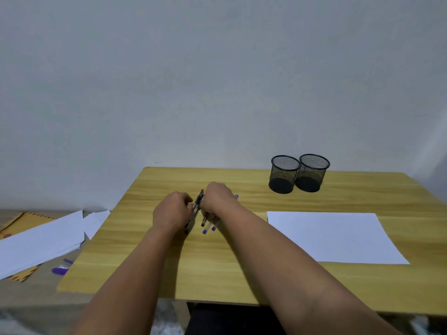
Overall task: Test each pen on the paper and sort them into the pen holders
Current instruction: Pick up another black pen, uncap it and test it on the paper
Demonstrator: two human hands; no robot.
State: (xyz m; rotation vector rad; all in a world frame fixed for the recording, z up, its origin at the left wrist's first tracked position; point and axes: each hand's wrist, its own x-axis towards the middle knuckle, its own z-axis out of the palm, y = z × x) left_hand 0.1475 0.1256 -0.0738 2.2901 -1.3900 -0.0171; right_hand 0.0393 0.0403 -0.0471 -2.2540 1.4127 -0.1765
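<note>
Several pens (207,224) with blue and dark caps lie bunched on the wooden table (242,274) at its middle. My left hand (172,212) curls round the left side of the bunch, holding a dark pen (197,204). My right hand (219,198) covers the bunch from above, fingers curled on the pens, with one blue cap (236,196) poking out on its right. A blank white sheet of paper (336,236) lies to the right. Two black mesh pen holders (285,174) (312,172) stand side by side at the back right, both looking empty.
A lower surface left of the table holds a stack of white sheets (41,240), brown envelopes (21,222) and purple pen bits (59,270). A grey wall rises right behind the table. The table's front edge runs near the frame's bottom.
</note>
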